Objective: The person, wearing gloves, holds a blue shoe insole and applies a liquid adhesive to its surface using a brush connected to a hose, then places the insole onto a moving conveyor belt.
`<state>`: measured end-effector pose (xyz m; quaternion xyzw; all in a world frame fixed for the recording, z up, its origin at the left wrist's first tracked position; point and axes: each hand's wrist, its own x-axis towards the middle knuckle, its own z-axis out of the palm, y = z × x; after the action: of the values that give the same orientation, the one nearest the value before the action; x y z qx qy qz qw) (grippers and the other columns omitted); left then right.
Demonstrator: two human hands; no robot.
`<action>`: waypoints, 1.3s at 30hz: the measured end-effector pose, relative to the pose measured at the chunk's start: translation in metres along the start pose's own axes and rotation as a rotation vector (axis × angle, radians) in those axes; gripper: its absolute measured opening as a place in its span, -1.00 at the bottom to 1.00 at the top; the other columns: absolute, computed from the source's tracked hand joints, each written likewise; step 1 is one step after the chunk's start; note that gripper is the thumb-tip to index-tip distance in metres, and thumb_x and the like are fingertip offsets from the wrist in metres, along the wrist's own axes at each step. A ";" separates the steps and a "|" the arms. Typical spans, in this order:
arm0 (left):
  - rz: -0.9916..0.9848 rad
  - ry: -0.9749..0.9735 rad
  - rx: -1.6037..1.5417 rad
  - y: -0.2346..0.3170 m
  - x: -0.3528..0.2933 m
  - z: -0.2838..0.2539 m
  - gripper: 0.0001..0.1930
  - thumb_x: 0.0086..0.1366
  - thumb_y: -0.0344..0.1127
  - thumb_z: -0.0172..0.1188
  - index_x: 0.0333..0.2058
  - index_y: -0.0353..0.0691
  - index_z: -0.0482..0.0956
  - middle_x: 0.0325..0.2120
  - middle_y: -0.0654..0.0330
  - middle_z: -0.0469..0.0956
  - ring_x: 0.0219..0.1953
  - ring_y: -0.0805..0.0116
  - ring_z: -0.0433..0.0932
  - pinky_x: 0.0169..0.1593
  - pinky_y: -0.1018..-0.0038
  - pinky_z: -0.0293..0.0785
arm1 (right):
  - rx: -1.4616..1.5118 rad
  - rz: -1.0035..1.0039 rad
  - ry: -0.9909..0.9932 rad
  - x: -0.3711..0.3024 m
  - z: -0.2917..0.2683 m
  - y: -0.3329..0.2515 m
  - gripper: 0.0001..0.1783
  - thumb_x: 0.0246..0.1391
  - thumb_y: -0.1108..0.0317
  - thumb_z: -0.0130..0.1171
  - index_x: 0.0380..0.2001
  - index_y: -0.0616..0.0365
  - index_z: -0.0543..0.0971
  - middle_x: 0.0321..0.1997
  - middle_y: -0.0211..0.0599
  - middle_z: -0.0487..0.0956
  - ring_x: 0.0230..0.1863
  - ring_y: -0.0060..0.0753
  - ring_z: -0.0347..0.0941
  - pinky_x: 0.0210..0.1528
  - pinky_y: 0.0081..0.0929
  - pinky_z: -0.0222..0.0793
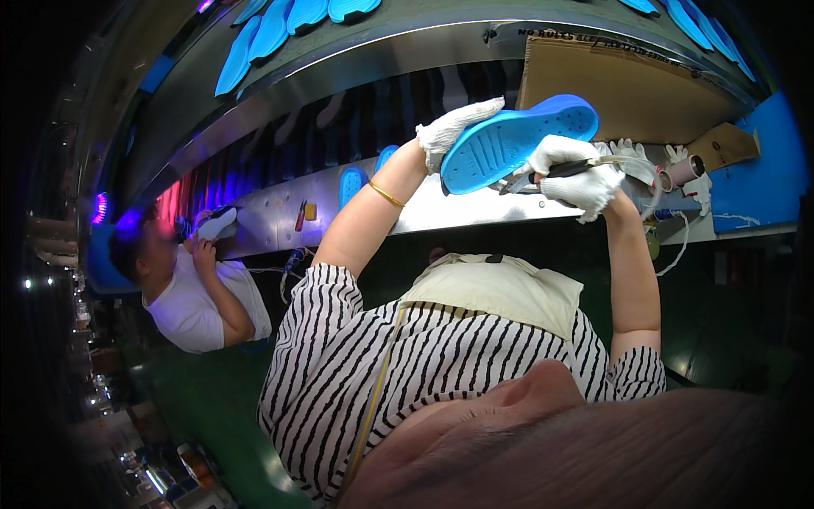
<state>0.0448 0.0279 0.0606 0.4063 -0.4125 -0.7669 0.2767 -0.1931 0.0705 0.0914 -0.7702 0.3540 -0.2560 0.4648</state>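
Observation:
A bright blue shoe sole [504, 146] with a ridged, dimpled face is held up above the metal bench. My left hand [460, 129], in a white knit glove, grips it along its left and far edge. My right hand [581, 182], also gloved, is closed around a slim tool [570, 168] with a dark handle. The tool's pale tip points left, close to the near edge of the sole; whether it touches I cannot tell. A pale, curved tube or strip shows just right of this hand.
Blue soles [351, 183] lie on the metal bench [415, 216], left of my arm. Near them are a red-handled tool [300, 215] and a yellow block [310, 211]. Behind stands a cardboard box [627, 93]; a spool [683, 171] sits at right. A co-worker [199, 297] works at far left.

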 end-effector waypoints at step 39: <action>0.376 -0.244 -0.747 -0.040 0.002 0.028 -0.14 0.36 0.39 -0.22 0.32 -0.27 0.19 0.12 -0.06 0.46 0.03 0.07 0.56 0.13 0.17 0.51 | -0.153 -0.546 0.671 0.009 0.051 -0.019 -0.79 -0.11 0.54 0.39 -0.34 0.19 0.61 -0.34 -0.20 0.61 -0.35 -0.30 0.59 -0.24 -0.46 0.51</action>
<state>0.0160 0.0581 0.0351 0.1026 -0.2031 -0.8422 0.4887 -0.1446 0.0966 0.0870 -0.7421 0.2865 -0.5783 0.1808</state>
